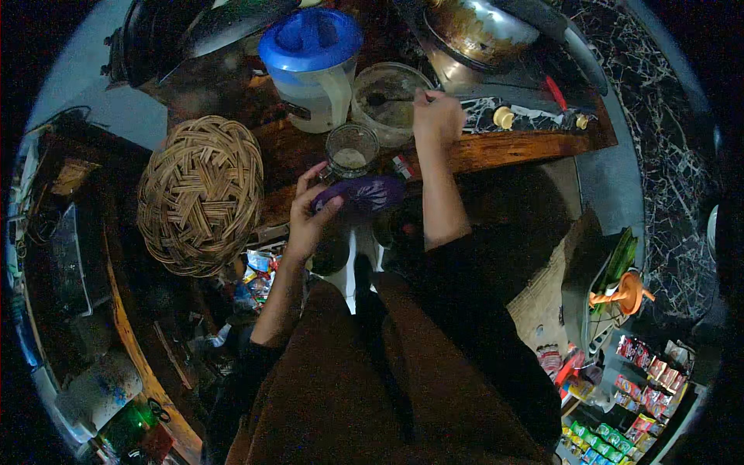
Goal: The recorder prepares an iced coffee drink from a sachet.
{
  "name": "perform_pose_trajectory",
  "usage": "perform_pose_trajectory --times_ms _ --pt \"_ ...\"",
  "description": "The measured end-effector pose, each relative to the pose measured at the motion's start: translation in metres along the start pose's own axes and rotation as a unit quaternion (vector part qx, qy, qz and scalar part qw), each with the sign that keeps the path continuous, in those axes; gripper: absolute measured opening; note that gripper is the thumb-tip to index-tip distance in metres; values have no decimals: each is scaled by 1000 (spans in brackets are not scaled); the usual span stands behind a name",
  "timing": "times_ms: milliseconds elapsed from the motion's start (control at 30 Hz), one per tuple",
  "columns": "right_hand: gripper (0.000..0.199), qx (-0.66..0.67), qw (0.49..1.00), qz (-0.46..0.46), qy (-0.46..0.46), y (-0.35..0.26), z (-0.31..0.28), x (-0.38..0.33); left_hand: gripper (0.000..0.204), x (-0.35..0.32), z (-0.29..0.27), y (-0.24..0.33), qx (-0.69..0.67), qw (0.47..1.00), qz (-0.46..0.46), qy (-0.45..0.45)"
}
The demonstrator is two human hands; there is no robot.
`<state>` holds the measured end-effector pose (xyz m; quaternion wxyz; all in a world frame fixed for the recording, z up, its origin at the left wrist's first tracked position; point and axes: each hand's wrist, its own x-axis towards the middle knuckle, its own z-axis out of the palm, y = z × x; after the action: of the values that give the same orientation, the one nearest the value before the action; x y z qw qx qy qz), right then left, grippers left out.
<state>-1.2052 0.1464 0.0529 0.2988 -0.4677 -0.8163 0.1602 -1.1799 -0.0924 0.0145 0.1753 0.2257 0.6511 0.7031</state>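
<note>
The right hand (439, 122) grips a spoon (398, 100) over the clear tub (394, 130) on the far table (496, 153); its long axis runs left to right, tip pointing left inside. The left hand (314, 209) pinches a purple lid (364, 195) just nearer than the glass mug (351, 152). Sachets (608, 438), near right, carry print too small to read.

Pale radiating streaks are borne by the purple disc (380, 191). A criss-cross weave in tan and brown is shown by the basket (201, 198), while the black marbled surface (678, 178) is veined in white and the pitcher lid (310, 39) is coloured blue.
</note>
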Motion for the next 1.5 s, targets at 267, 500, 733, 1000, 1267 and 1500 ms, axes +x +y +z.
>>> perform_pose_trajectory --times_ms 267,500,733,1000,1267,1500 --pt "24 78 995 -37 -43 9 6 0 13 1 -1 -2 41 999 27 7" --pt "27 224 971 16 -83 30 -5 -4 20 0 2 -3 28 999 18 -15" --pt "23 363 930 19 -49 27 -64 -18 16 -1 -2 -1 25 999 30 8" --pt "14 260 948 -163 -82 5 -134 -76 19 -3 -3 0 -9 1000 4 6" --pt "14 121 923 -353 -93 -9 -96 -79 22 5 0 -16 -14 999 33 20" --pt "26 156 949 -239 -134 13 -91 -98 24 6 8 -3 -115 990 -70 35"
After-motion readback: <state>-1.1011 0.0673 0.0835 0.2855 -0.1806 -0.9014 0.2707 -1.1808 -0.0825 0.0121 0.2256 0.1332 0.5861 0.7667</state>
